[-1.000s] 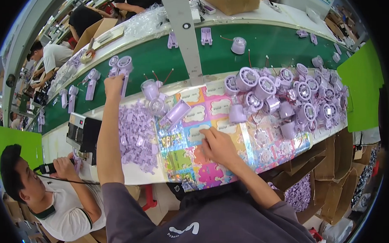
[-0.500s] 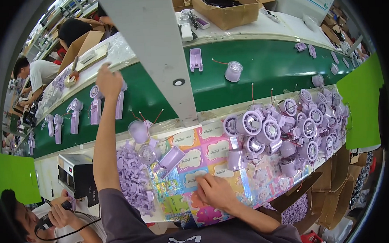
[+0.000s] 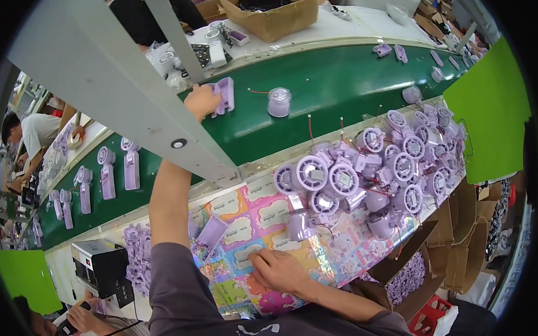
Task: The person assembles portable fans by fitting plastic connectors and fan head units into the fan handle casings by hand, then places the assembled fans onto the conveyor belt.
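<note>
Head: grey post [image 3: 133,101] before left forearm [image 3: 169,204]

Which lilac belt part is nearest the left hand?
The trough-shaped housing at the left hand; the clear-topped cup and other belt parts lie farther off.

At your left hand [image 3: 203,102], the lilac plastic handle shell [image 3: 228,93] is a hollow, elongated piece, its long axis running across the green conveyor belt [image 3: 337,77], its left side partly hidden by your fingers.
</note>
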